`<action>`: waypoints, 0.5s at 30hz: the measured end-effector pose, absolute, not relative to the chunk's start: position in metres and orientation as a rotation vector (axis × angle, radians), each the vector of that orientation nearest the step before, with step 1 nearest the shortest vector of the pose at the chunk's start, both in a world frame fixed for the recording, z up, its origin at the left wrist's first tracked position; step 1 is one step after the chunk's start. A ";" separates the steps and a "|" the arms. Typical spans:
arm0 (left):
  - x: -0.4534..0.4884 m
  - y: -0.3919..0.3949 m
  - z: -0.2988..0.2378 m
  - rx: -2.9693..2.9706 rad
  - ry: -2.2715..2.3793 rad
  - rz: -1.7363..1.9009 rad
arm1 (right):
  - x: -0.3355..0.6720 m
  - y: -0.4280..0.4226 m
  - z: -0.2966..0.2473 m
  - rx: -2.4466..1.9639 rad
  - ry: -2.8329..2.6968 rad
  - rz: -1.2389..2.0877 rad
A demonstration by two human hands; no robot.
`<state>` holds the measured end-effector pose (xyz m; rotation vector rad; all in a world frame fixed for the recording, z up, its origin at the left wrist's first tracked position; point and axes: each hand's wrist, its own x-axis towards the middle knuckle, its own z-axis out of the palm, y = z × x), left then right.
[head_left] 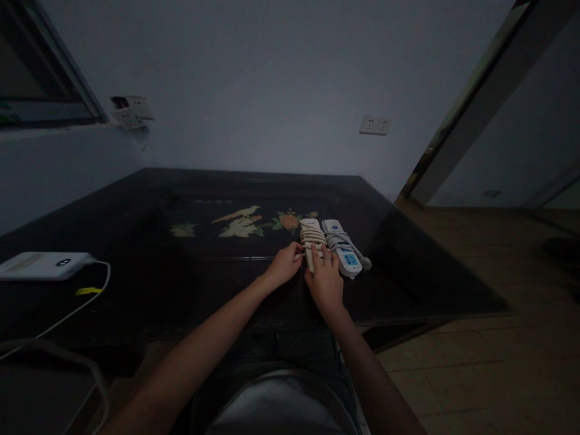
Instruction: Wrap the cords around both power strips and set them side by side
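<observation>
Two white power strips lie side by side on the dark table, each with its cord wound round it. My left hand pinches the cord at the left side of the nearer, cream strip. My right hand rests on that strip's near end, fingers curled over it. The second strip, with a blue label, lies just to the right, untouched, its plug at its near right end.
A flower and bird inlay decorates the table top. At the left edge sits a white flat device with a white cable trailing off. Wall sockets are on the far wall. Wooden floor lies to the right.
</observation>
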<state>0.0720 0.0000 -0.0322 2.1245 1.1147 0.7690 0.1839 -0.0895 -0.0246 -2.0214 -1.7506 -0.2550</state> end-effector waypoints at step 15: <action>0.070 -0.001 -0.023 2.421 1.375 0.550 | 0.190 -0.091 -0.028 -2.013 -1.531 -0.105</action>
